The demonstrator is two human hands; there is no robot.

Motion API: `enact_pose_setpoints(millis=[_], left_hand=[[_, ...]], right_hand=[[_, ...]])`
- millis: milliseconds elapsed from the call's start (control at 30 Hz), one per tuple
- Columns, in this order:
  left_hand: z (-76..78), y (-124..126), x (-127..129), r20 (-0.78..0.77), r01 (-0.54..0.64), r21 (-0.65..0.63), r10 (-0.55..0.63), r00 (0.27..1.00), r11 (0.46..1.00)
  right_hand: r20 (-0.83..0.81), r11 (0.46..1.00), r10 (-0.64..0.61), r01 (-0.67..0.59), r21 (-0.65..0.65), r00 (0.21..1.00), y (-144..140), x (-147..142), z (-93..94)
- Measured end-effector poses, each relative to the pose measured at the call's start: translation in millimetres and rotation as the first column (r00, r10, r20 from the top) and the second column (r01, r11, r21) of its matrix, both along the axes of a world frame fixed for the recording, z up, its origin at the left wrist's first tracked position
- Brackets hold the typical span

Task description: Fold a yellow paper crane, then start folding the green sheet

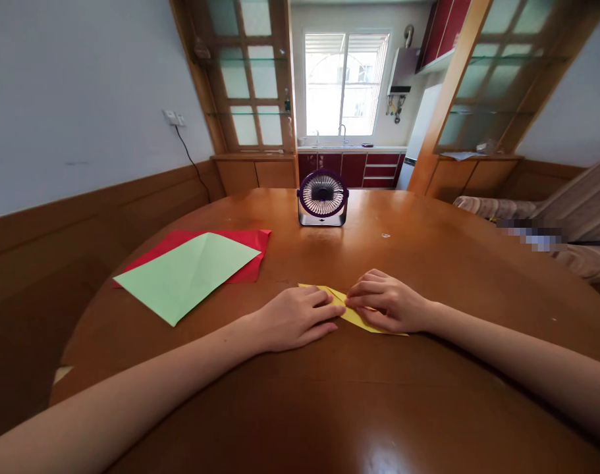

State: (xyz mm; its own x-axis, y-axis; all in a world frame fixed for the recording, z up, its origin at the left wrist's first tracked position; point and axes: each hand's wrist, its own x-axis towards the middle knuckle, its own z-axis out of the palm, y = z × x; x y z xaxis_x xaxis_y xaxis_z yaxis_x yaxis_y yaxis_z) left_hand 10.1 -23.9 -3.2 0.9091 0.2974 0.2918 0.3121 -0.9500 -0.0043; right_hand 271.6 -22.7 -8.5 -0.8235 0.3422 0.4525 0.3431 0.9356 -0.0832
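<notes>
A folded piece of yellow paper [355, 317] lies slanted on the wooden table, its two pointed ends showing past my hands. My left hand [294, 319] rests over its left part, fingers stretched out and fingertips pressing the paper down. From the right, my right hand [391, 299] has its fingers bent, with thumb and fingertips closed at the paper's middle, close to the left fingertips. Part of the paper is hidden under both hands.
Left on the round table [300, 408], a light green sheet [188, 276] lies over red paper [250, 266]. A small purple fan [323, 196] stands at the far side. A cushioned seat [589, 263] is at the right.
</notes>
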Motion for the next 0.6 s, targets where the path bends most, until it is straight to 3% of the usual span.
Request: enact_pose_setpoints(millis=[133, 367, 600], left_hand=[[-3.0, 1.0, -1.5, -0.012, -0.011, 0.031, 0.012, 1.0, 0.999], [-3.3, 0.4, -0.3, 0.069, 0.003, -0.031, -0.001, 0.998, 1.0], [-4.0, 1.1, -0.6, 0.05, -0.004, -0.038, 0.006, 0.999, 0.999]], right_hand=[[0.046, 1.0, -0.002, 0.0, 0.03, 0.999, -0.5, -0.1, 2.3], [0.169, 0.994, -0.032, 0.014, 0.11, 0.985, -0.2, 2.1, 5.1], [0.147, 0.991, -0.035, 0.015, 0.135, 0.989, 1.1, 2.2, 2.5]])
